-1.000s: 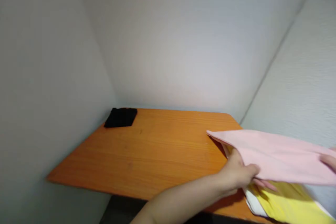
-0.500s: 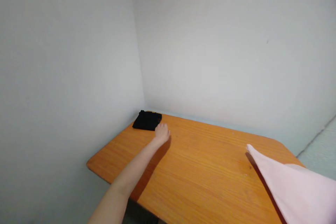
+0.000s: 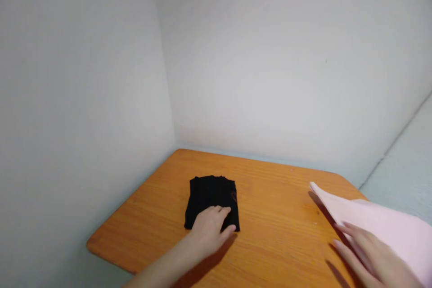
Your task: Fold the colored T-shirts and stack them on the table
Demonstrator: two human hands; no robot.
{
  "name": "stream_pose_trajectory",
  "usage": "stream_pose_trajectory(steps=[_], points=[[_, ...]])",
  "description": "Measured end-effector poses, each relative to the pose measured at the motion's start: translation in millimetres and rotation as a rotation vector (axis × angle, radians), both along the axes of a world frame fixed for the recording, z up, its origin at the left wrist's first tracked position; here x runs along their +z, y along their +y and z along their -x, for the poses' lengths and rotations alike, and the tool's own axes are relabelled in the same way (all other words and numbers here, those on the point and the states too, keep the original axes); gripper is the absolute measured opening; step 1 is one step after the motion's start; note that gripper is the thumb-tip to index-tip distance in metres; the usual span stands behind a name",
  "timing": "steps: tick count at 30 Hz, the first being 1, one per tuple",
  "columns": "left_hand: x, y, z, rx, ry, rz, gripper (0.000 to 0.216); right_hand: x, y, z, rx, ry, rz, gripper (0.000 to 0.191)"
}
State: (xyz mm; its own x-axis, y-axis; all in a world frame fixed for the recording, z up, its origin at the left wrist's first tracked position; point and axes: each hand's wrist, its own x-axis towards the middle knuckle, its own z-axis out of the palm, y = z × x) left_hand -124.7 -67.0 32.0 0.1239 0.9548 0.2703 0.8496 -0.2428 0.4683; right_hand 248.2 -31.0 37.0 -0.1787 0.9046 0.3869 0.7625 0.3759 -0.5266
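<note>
A black folded garment [image 3: 211, 193] lies flat on the wooden table, with a small dark reddish mark near its right edge. My left hand [image 3: 209, 229] rests over the garment's near edge, fingers stretched out and thumb apart. At the lower right, my right hand [image 3: 369, 252] is open too, slightly blurred, its fingers extended beside the left edge of a pale pink sheet [image 3: 388, 220]. The sheet is raised off the table at its pointed corner. Whether it is stiff or cloth I cannot tell, and its far right part is cut off by the frame.
The brown wooden table [image 3: 270, 202] has rounded corners and stands against the back wall [image 3: 263, 76] and the left wall [image 3: 94, 99]. A dark line [image 3: 381, 157] runs diagonally along the wall at right.
The black garment has come from the far left corner toward me and to the right, along with my left hand. My right hand has come into view beside the pink sheet.
</note>
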Motion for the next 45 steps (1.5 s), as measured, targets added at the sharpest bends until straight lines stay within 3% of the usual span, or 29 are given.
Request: stream_pose_trajectory(steps=[3,5,7,11,14,19,23,29,34,36,39,42,45], points=[[17.6,-22,7,-0.015,0.028,-0.054,0.035,-2.8,0,62,0.068,-0.115,0.172,0.041],[29.8,-13,26,0.08,-0.011,-0.056,0.036,1.2,7,104,0.067,-0.229,0.241,0.045],[32.0,14,44,0.163,-0.043,0.032,0.039,7.3,16,136,-0.013,-0.286,0.225,0.045],[8.2,73,48,0.126,-0.052,0.281,0.04,13.8,29,166,-0.114,-0.311,0.194,0.035],[-11.2,90,27,0.007,-0.073,0.42,0.04,9.4,29,177,-0.11,-0.338,0.288,0.048],[-20.8,69,6,-0.22,-0.185,0.621,0.036,1.1,18,191,-0.13,-0.386,0.478,0.08],[-23.3,40,5,-0.312,-0.271,0.698,0.024,5.7,-4,200,-0.075,-0.448,0.517,0.086],[-28.5,7,-3,-0.258,-0.277,0.677,0.012,7.1,-34,207,-0.003,-0.514,0.363,0.065],[-30.8,-12,-14,-0.282,-0.376,0.598,0.015,6.0,-39,185,0.136,-0.368,0.264,0.019],[-25.5,-19,-10,-0.283,-0.487,0.508,0.021,16.5,-41,171,0.151,-0.283,0.283,0.005],[-3.8,-27,11,-0.258,-0.671,0.329,0.026,45.7,-47,143,0.204,-0.149,0.332,0.009],[32.6,-33,42,-0.183,-0.733,0.155,0.027,79.8,-57,116,0.237,-0.037,0.292,0.016],[72.7,-43,69,-0.053,-0.731,-0.048,0.025,107.3,-63,94,0.16,0.056,0.101,0.018]])
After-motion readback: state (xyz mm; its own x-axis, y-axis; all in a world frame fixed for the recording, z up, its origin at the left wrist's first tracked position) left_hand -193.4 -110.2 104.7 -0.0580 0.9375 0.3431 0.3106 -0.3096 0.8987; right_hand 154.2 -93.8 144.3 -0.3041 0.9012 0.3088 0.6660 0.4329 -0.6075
